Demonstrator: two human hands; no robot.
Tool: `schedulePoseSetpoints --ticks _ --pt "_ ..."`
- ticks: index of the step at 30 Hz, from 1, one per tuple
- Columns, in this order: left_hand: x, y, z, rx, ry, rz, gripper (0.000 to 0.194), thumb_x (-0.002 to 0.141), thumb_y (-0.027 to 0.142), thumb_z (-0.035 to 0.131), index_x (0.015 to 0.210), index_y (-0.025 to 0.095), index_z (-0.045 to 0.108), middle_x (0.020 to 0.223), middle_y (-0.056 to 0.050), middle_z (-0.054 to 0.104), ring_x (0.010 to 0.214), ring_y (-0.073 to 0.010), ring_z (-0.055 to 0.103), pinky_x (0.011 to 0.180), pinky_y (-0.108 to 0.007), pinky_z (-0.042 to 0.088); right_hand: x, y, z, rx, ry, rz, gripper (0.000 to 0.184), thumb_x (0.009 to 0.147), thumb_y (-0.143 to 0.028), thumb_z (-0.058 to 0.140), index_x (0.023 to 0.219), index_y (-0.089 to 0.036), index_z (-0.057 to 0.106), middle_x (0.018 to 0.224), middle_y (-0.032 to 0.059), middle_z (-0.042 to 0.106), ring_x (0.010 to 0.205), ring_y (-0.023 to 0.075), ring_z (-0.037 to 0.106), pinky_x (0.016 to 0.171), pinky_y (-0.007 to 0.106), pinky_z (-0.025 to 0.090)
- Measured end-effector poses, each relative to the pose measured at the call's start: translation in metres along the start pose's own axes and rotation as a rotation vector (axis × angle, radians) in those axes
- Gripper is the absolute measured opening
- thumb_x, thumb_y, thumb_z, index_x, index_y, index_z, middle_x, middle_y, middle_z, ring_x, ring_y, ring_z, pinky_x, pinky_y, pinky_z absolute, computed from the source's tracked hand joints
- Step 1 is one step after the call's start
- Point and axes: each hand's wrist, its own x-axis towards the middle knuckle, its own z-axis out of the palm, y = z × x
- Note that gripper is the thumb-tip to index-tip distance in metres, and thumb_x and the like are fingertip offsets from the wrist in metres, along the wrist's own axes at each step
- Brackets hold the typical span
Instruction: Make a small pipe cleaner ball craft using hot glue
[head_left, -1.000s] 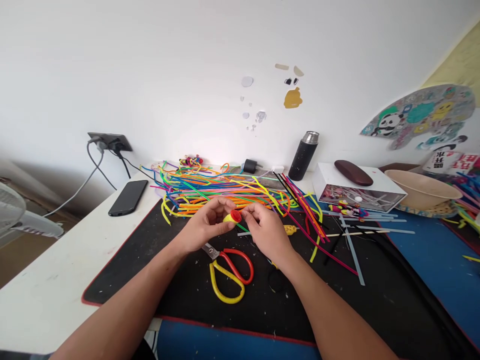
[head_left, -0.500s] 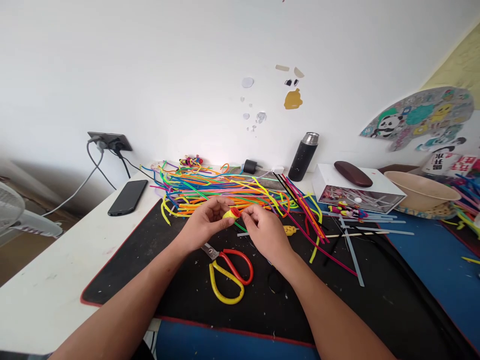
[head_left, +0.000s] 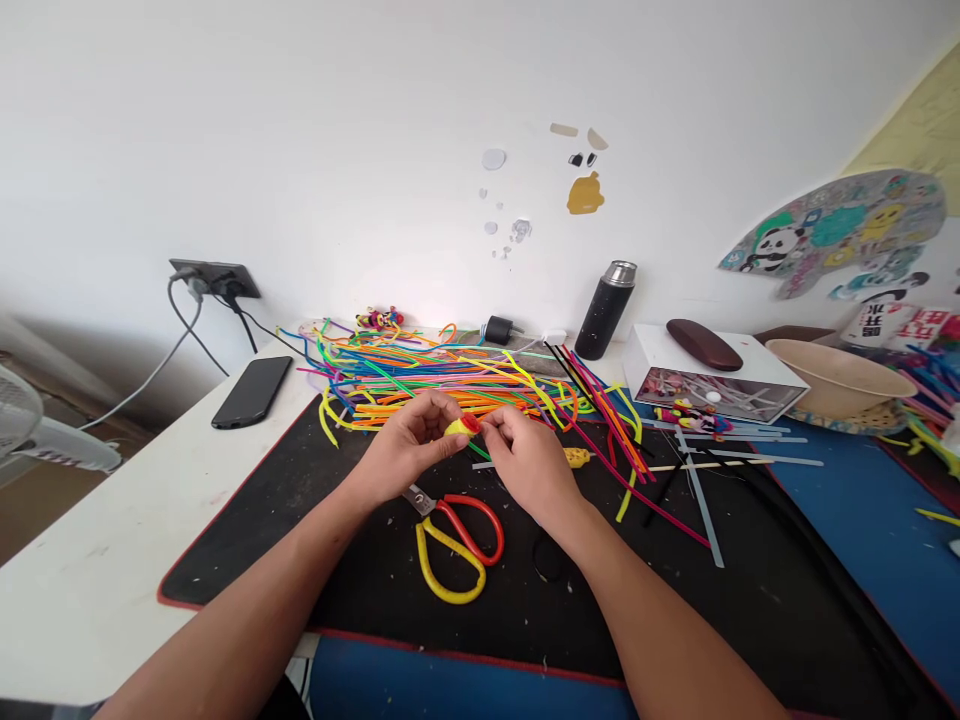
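Note:
My left hand (head_left: 405, 452) is closed round a small coiled piece of yellow and red pipe cleaner (head_left: 463, 426), held just above the black mat (head_left: 247, 520). My right hand (head_left: 525, 462) pinches the red end of the same piece from the right, fingers pressed together. A green pipe-cleaner stem (head_left: 480, 452) runs down from between the hands. Scissors with a red and a yellow handle (head_left: 454, 545) lie on the mat just below my hands.
A big heap of coloured pipe cleaners (head_left: 442, 380) lies behind the hands. A black phone (head_left: 251, 391) is at the left, a black flask (head_left: 606, 310) and a white box with a brown case (head_left: 705, 365) at the back right, then a beige bowl (head_left: 840, 375).
The red tip looks smaller between my fingers than a second ago, turned or pressed further into the yellow coil. Both hands stay in the same place.

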Motion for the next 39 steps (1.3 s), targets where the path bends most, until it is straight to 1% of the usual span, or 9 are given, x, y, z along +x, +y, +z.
schedulePoseSetpoints --ticks 9,12,16,21,25,28,31,36,39 --pt "0.0 0.0 0.0 -0.002 0.011 0.031 0.029 0.085 0.034 0.088 0.094 0.018 0.065 0.091 -0.001 0.062 0.08 -0.0142 0.056 0.073 -0.027 0.048 0.0 0.0 0.0 -0.038 -0.019 0.006 0.011 0.104 -0.025 0.061 0.101 -0.02 0.07 0.074 0.0017 0.073 0.067 0.0203 0.065 0.062 0.03 0.036" --pt "-0.001 0.0 0.0 0.002 -0.006 0.024 0.027 0.085 0.034 0.088 0.094 0.018 0.067 0.09 -0.002 0.063 0.079 -0.0142 0.056 0.072 -0.027 0.047 0.0 0.0 0.0 -0.018 -0.022 0.006 0.01 0.103 -0.025 0.062 0.1 -0.021 0.07 0.076 0.0024 0.075 0.067 0.0203 0.066 0.063 0.03 0.037" --pt "-0.002 0.002 0.0 -0.023 -0.031 -0.016 0.027 0.084 0.031 0.089 0.095 0.017 0.068 0.089 -0.001 0.063 0.079 -0.0133 0.058 0.073 -0.026 0.047 0.0 0.0 -0.001 0.105 -0.058 0.006 0.011 0.102 -0.024 0.063 0.101 -0.022 0.073 0.082 0.0021 0.078 0.068 0.019 0.068 0.064 0.029 0.04" --pt "-0.001 0.003 -0.004 -0.122 -0.084 -0.074 0.028 0.083 0.03 0.09 0.095 0.017 0.068 0.084 0.0 0.063 0.074 -0.0118 0.057 0.067 -0.024 0.047 -0.001 -0.002 -0.002 0.299 -0.13 0.032 0.022 0.105 -0.028 0.057 0.112 -0.024 0.076 0.071 -0.0016 0.071 0.058 0.0165 0.064 0.06 0.028 0.042" --pt "-0.001 0.003 -0.008 -0.162 -0.132 -0.144 0.031 0.082 0.032 0.091 0.094 0.017 0.066 0.079 0.001 0.063 0.067 -0.0109 0.056 0.058 -0.022 0.045 -0.002 -0.004 -0.001 0.349 -0.148 0.025 0.019 0.103 -0.029 0.059 0.108 -0.024 0.076 0.068 -0.0025 0.069 0.056 0.0159 0.062 0.058 0.027 0.042" --pt "-0.001 0.003 -0.01 -0.155 -0.127 -0.155 0.031 0.082 0.034 0.09 0.093 0.017 0.066 0.075 0.001 0.062 0.064 -0.0106 0.055 0.055 -0.021 0.043 -0.002 -0.002 0.0 0.342 -0.129 -0.003 0.019 0.103 -0.033 0.059 0.099 -0.023 0.075 0.072 -0.0011 0.071 0.059 0.0159 0.062 0.058 0.027 0.04" --pt "-0.001 0.002 -0.01 -0.148 -0.12 -0.15 0.032 0.082 0.034 0.091 0.093 0.017 0.066 0.076 0.001 0.062 0.065 -0.0108 0.056 0.056 -0.021 0.045 -0.002 -0.001 0.0 0.295 -0.099 -0.027 0.021 0.103 -0.034 0.06 0.091 -0.022 0.072 0.074 -0.0006 0.072 0.061 0.0158 0.06 0.059 0.027 0.038" --pt "0.001 0.002 -0.009 -0.17 -0.092 -0.14 0.033 0.08 0.033 0.092 0.094 0.018 0.066 0.081 0.0 0.064 0.066 -0.0107 0.055 0.057 -0.021 0.044 -0.002 -0.003 -0.002 0.162 -0.048 -0.054 0.02 0.101 -0.03 0.059 0.085 -0.022 0.069 0.069 -0.0014 0.067 0.06 0.0155 0.054 0.059 0.028 0.034" --pt "0.002 0.002 -0.007 -0.18 -0.063 -0.122 0.032 0.08 0.032 0.092 0.098 0.018 0.069 0.084 -0.001 0.068 0.069 -0.0115 0.057 0.057 -0.022 0.045 -0.002 -0.004 -0.003 0.122 -0.037 -0.058 0.021 0.102 -0.029 0.059 0.085 -0.022 0.068 0.069 -0.0014 0.067 0.06 0.0158 0.053 0.058 0.028 0.033"
